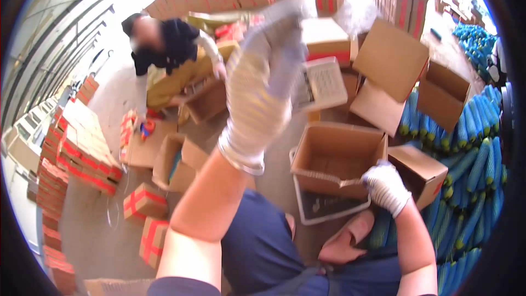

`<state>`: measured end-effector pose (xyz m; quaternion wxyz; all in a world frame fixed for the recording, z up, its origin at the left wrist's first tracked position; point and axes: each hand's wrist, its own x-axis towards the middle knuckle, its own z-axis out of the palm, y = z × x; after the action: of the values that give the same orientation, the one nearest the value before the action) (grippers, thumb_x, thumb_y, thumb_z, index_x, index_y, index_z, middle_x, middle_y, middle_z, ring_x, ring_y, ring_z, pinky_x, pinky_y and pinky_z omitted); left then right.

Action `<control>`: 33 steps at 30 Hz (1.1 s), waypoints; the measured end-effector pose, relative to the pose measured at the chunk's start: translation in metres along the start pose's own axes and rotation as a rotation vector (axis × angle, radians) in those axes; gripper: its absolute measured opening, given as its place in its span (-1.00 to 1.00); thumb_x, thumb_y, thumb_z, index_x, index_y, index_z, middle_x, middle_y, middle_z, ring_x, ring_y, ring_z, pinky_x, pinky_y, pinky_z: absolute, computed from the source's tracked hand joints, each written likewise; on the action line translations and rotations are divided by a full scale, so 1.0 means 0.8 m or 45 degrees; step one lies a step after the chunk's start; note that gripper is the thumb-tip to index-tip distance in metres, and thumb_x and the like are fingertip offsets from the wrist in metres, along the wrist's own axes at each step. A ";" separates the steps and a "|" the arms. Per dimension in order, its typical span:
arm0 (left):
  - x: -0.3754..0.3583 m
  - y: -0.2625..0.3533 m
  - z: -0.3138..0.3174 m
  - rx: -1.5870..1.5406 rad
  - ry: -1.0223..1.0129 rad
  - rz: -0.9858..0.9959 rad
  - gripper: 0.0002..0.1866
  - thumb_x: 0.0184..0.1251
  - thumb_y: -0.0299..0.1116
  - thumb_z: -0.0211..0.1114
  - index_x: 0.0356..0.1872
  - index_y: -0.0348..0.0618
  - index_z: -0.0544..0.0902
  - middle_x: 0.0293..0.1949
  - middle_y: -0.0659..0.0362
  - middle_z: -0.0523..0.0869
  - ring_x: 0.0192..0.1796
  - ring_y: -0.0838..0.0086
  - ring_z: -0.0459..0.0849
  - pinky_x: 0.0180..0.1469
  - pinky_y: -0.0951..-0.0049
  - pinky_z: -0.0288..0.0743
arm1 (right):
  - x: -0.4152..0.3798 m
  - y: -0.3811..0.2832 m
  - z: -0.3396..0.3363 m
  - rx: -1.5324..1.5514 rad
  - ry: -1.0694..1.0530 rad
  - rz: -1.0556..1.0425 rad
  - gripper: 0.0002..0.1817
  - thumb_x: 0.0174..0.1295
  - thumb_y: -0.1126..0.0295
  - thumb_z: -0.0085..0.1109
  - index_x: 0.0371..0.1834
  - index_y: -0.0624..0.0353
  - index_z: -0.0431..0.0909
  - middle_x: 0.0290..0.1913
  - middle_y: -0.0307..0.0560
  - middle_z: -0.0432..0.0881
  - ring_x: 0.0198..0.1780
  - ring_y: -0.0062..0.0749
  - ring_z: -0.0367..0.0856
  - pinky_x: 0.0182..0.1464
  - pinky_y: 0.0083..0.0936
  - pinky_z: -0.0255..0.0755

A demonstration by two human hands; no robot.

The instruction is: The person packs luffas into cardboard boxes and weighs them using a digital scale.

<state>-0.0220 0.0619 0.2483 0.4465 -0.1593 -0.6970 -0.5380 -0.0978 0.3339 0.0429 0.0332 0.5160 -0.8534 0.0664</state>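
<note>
My left hand (264, 74), in a white striped work glove with a grey coating, is raised in front of me, blurred by motion. Its fingers look stretched upward, and nothing shows in them. The fingers of my right hand (387, 187), gloved the same way, are closed on the near right rim of an open cardboard box (338, 151). No contents show inside that box. Beneath it is a black plate with a pale frame (304, 215), which looks like a platform scale. Behind the box stands a white panel (327, 83) with a dark display, partly hidden by my left hand.
Long vegetables in blue netting (474, 172) are piled at right. More open cartons (419, 167) stand beside the box. Red-taped boxes (145, 201) lie at left near stacked cartons (87, 145). Another person (170, 44) bends over a carton at upper left.
</note>
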 end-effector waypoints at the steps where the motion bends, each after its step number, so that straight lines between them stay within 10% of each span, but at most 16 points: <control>1: 0.007 0.005 0.001 -0.242 -0.022 0.028 -0.73 0.43 -0.48 0.25 0.08 -0.33 0.62 -0.15 0.19 0.70 0.00 0.53 0.63 0.07 0.55 0.49 | -0.005 0.003 0.017 0.008 -0.021 0.043 -0.95 -0.17 0.46 0.28 -0.60 0.02 0.64 -0.50 -0.06 0.65 -0.29 -0.06 0.66 0.07 -0.14 0.47; 5: -0.022 -0.005 0.018 0.001 -0.310 -0.188 -0.68 0.57 -0.30 0.10 0.13 -0.34 0.59 0.01 0.08 0.71 0.05 0.45 0.70 0.19 0.44 0.52 | -0.009 -0.005 0.022 0.149 0.100 0.134 -0.87 -0.04 0.48 0.20 -0.45 -0.04 0.69 -0.38 -0.16 0.68 -0.16 -0.21 0.67 0.46 0.00 0.19; 9: -0.022 0.012 0.018 -0.523 -0.334 -0.543 -0.67 0.53 -0.37 0.17 0.20 -0.32 0.55 0.00 0.12 0.71 0.02 0.52 0.67 0.19 0.46 0.50 | -0.011 -0.008 0.023 0.143 0.127 0.126 -0.86 -0.05 0.45 0.23 -0.44 -0.07 0.72 -0.33 -0.23 0.70 -0.08 -0.28 0.66 0.46 0.08 0.17; 15: -0.091 -0.029 0.043 -0.249 -0.829 -0.773 -0.51 0.51 -0.30 0.21 0.37 -0.25 0.41 0.11 0.16 0.62 0.11 0.58 0.56 0.22 0.48 0.43 | -0.014 0.003 0.027 0.111 0.051 0.092 -0.88 -0.07 0.40 0.31 -0.43 -0.11 0.74 -0.33 -0.30 0.69 -0.04 -0.33 0.64 0.50 0.05 0.09; 21: -0.135 -0.044 0.041 0.304 -1.291 -0.736 -0.28 0.46 0.03 0.17 0.46 -0.24 0.27 0.35 -0.14 0.44 0.37 0.16 0.44 0.42 0.27 0.27 | -0.029 -0.010 -0.013 0.247 0.045 0.107 -0.36 -0.11 0.23 0.49 0.13 0.09 0.54 0.12 -0.06 0.57 0.26 -0.10 0.47 0.52 0.09 -0.01; 30: -0.184 -0.066 0.078 0.993 -1.506 -0.432 -0.17 0.32 0.12 0.27 0.47 -0.16 0.26 0.43 -0.16 0.31 0.48 -0.08 0.22 0.49 0.00 0.10 | -0.140 0.016 -0.066 0.444 0.444 0.389 -0.23 0.04 0.12 0.41 0.29 0.30 0.41 0.26 0.23 0.49 0.34 0.17 0.37 0.47 -0.05 0.08; 33: -0.196 -0.080 0.085 1.104 -1.553 -0.544 -0.15 0.29 0.13 0.28 0.47 -0.17 0.24 0.42 -0.15 0.32 0.47 -0.05 0.25 0.48 -0.04 0.10 | -0.243 0.062 -0.056 0.595 0.751 0.869 -0.26 0.24 0.04 0.31 0.34 0.35 0.38 0.32 0.12 0.48 0.35 -0.08 0.42 0.43 -0.24 0.20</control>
<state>-0.0110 0.1391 0.0836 -0.1067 -0.1005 -0.9832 -0.1089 -0.0517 0.5334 0.0589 0.1327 0.1607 -0.8900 0.4055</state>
